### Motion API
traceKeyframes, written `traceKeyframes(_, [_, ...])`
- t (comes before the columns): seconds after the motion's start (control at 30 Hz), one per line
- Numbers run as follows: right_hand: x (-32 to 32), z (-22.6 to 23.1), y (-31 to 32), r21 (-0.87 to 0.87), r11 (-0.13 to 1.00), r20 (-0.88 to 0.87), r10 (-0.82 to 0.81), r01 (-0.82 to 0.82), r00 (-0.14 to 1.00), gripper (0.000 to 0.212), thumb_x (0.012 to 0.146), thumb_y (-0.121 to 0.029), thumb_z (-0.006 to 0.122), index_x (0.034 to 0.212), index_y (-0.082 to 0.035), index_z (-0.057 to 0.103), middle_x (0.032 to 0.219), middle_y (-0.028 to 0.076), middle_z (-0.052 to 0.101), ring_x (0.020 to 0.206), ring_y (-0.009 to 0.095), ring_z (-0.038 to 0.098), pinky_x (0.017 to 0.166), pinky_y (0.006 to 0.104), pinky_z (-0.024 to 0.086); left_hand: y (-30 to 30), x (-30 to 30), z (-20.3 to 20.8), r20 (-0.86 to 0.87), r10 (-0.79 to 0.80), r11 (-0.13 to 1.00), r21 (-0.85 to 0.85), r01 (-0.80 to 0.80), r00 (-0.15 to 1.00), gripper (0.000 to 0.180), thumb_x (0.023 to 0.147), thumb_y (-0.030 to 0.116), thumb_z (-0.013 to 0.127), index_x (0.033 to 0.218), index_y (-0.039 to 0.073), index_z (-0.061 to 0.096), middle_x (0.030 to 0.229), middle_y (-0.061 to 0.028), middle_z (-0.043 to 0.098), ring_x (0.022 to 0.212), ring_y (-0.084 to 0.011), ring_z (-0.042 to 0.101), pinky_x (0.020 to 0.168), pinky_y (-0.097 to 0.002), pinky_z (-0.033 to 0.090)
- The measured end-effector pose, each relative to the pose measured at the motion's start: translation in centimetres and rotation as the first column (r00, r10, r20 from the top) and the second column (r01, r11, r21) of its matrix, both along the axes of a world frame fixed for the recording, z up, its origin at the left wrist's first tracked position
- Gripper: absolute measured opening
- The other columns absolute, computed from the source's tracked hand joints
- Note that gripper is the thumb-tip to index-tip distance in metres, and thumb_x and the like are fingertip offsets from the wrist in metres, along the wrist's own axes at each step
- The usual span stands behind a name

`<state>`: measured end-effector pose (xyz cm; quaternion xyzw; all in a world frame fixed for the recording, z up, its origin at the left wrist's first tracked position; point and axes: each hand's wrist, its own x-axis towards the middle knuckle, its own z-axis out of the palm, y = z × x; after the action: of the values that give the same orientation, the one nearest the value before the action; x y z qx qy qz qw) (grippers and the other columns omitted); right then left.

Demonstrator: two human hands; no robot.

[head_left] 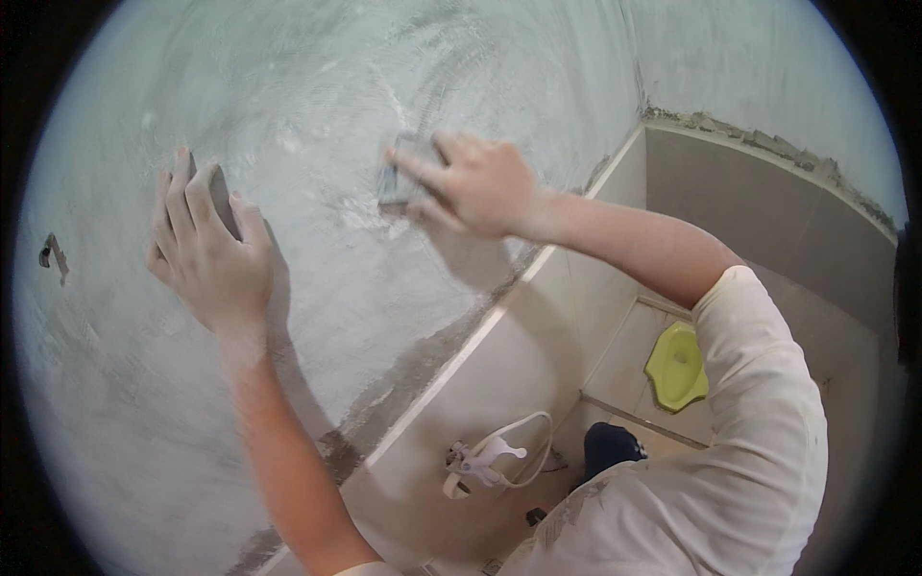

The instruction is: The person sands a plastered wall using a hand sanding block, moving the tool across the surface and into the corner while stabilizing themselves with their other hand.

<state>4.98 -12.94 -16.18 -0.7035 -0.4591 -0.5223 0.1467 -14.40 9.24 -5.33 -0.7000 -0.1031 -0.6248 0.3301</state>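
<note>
Against the grey plastered wall (327, 115), my right hand (480, 187) grips a small grey sanding block (391, 185). The hand is slightly blurred, and pale streaks of dust mark the plaster around the block. Farther left, my left hand (213, 240) rests at the wall with its fingers stretched upward. A dark grey piece (223, 200), like another block, shows between its thumb and forefinger. My palm hides most of that piece, and its exact kind cannot be made out.
A pale tiled ledge (461, 336) borders the plaster below. Beneath hang a white hand sprayer (490, 456) and its hose (543, 451). A yellow-green squat toilet (678, 365) lies on the floor at right. At far left a small wall hole (50, 252) holds a dark fitting.
</note>
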Motion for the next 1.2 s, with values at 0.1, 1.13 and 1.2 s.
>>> traceKeyframes(0.1, [1.1,4.2,-2.1,0.224,0.965,-0.365,-0.047,0.137,0.930,0.061,0.108,-0.051,0.052,0.161,-0.020,0.047,0.112,0.021,0.068,0.089,0.033,0.072,0.067,0.0438,0.060,-0.4,0.6,0.1,-0.004,-0.010,1.000,0.020,0.010,1.000,0.042,0.093,0.022,0.065,0.135,0.027,0.060,0.156,0.0072,0.055,0.148,-0.0161,0.044,0.120,-0.0412,0.030])
traceKeyframes(1.13, [-2.1,3.9,3.7,0.514,0.816,-0.453,-0.005,0.266,0.892,0.059,0.102,-0.056,0.061,0.156,-0.031,0.058,0.103,0.017,0.064,0.080,0.031,0.069,0.068,0.0398,0.057,-0.3,-0.5,-1.5,-0.011,-0.017,0.996,-0.093,0.016,1.000,0.037,0.094,0.025,0.065,0.131,0.026,0.061,0.155,0.0071,0.054,0.142,-0.0177,0.045,0.121,-0.0425,0.030])
traceKeyframes(1.2, [-5.8,0.2,4.7,0.420,0.906,-0.330,0.100,0.051,0.939,0.059,0.102,-0.054,0.062,0.155,-0.029,0.060,0.103,0.016,0.064,0.080,0.030,0.068,0.069,0.0394,0.057,0.8,-0.5,-1.4,0.002,-0.030,0.999,-0.035,0.030,1.000,0.033,0.093,0.021,0.067,0.125,0.026,0.063,0.149,0.0075,0.058,0.141,-0.0170,0.047,0.118,-0.0425,0.032])
